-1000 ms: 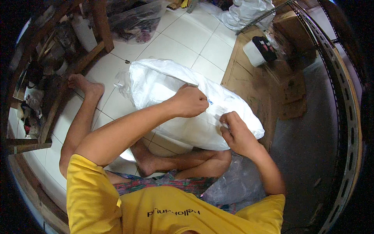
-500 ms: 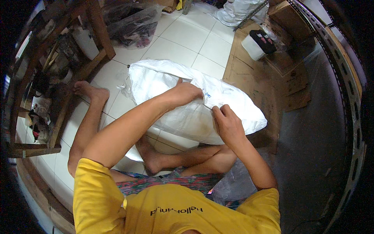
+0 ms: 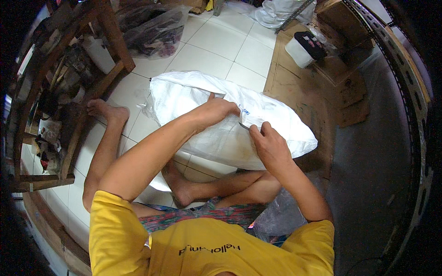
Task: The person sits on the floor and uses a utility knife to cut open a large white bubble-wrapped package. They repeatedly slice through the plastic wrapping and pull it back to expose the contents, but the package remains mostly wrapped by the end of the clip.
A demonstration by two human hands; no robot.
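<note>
A bulging white woven sack (image 3: 198, 138) lies across the tiled floor in front of my folded legs. My left hand (image 3: 221, 109) is closed on the sack's top, pinching up a fold near some blue marking. Just right of it, my right hand (image 3: 271, 142) grips a thin, dark, pointed tool (image 3: 244, 125). The tool's tip points left and lies against the raised fabric below my left fingers. Most of the tool is hidden in my right fingers, so its exact kind does not show.
A wooden frame with cluttered shelves (image 3: 99, 87) stands at the left. Flattened cardboard (image 3: 294, 87) covers the floor at the right, with a white tub with a black lid (image 3: 301, 53) on it. A clear plastic bag (image 3: 152, 32) of dark things lies at the far left.
My right hand has shifted very slightly, and more of the dark tool's tip shows beside the fold. My left hand keeps its pinch on the sack.
</note>
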